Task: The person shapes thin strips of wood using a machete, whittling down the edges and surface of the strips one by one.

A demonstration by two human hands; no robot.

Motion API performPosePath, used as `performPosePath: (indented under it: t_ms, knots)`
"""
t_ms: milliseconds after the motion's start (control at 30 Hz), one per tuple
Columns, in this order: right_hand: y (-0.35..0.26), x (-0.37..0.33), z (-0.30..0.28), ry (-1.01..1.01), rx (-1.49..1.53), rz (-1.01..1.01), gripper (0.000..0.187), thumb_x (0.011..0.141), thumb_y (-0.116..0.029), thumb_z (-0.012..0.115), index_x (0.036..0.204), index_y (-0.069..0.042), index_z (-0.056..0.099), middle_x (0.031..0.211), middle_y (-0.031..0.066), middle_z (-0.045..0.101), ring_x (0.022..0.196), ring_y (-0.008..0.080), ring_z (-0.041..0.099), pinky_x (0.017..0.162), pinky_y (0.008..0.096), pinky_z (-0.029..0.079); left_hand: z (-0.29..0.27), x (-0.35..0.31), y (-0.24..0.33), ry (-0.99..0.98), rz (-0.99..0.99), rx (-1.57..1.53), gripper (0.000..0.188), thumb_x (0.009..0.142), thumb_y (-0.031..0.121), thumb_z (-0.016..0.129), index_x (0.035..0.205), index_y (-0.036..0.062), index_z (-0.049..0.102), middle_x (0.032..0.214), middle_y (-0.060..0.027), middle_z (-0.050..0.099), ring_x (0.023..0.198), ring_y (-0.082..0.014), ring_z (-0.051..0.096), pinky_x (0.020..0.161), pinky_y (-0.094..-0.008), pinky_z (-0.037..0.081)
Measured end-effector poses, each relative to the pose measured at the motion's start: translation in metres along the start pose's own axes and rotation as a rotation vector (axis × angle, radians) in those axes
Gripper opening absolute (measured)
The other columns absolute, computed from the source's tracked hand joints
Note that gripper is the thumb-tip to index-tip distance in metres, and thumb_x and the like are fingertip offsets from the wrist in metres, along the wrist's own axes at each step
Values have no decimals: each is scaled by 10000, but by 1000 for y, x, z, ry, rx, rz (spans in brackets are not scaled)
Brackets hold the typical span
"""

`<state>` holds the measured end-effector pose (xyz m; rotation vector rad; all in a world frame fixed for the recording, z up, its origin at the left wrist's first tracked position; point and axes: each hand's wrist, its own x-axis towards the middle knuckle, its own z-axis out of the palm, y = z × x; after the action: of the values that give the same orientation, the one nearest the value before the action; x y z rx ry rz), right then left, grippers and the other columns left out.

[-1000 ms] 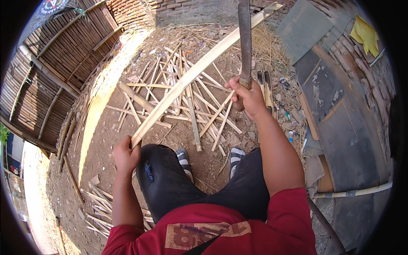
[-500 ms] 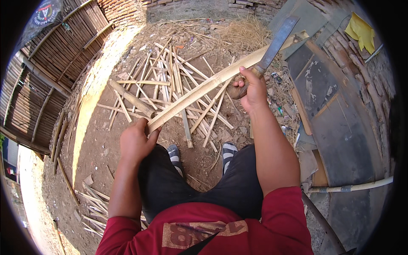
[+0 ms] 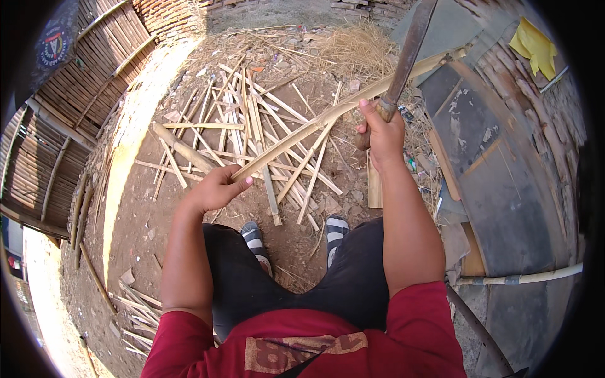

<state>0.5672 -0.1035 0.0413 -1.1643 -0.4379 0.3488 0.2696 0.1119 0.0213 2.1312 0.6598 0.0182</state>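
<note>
My left hand (image 3: pixel 217 189) is closed around the near end of a long split bamboo piece (image 3: pixel 296 137), which slants away to the upper right. In my right hand (image 3: pixel 386 137) is a machete (image 3: pixel 408 63), gripped by its wooden handle, the dark blade pointing up and away. The blade's lower part crosses in front of the bamboo in this view; whether they touch I cannot tell. Just beyond my left hand lies a round pole (image 3: pixel 183 148), its near end close to my fingers.
Loose split strips (image 3: pixel 252 116) lie crisscrossed on the dirt ahead of my feet. More strips (image 3: pixel 140 310) lie at lower left. Dark boards (image 3: pixel 504 183) and a pale pole (image 3: pixel 535 275) are on the right. A bamboo wall (image 3: pixel 94 82) rises at left; dry straw (image 3: pixel 356 50) lies at the back.
My left hand has shifted right and slightly up with the bamboo's near end. The machete has turned, its blade now looking narrower and reaching higher in view.
</note>
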Motion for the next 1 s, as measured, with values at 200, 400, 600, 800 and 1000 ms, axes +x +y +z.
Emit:
performPosePath:
  t_ms: [200,400,600,800,1000]
  knots:
    - [9,3,-12,-138,-846,-184,445,872,-401,814,1080,-25,699,913,130,739,826,255,713,768,392,545,17,6,-16,302,70,164,546,1026,509,589,903,-19,652,643,-139,558,614,-238,516,607,-416,453]
    - [5,-18,17,-531,-1298,-542,468,838,-433,825,1146,-98,717,914,195,726,858,382,714,758,425,554,8,-9,-9,512,42,399,486,1016,503,575,919,36,668,742,-220,659,765,-448,653,676,-512,498]
    - [10,8,-22,-45,-1244,-264,416,843,-367,806,1151,-103,718,993,200,734,947,411,696,797,468,558,1,-16,-8,537,17,453,489,1015,514,565,933,47,680,777,-229,673,790,-448,662,700,-525,508]
    - [-4,-30,16,-469,-1389,-449,334,838,-296,806,1108,-121,718,958,189,731,907,406,693,769,474,552,-2,-20,-18,387,33,334,530,1026,514,548,898,15,672,763,-243,658,757,-450,646,698,-514,507]
    - [-2,-3,-8,-190,-1187,-250,318,851,-295,800,1080,-93,711,938,194,733,878,414,695,731,467,551,-8,-27,-18,407,-19,312,531,1026,512,551,919,13,696,753,-239,658,744,-440,648,705,-504,510]
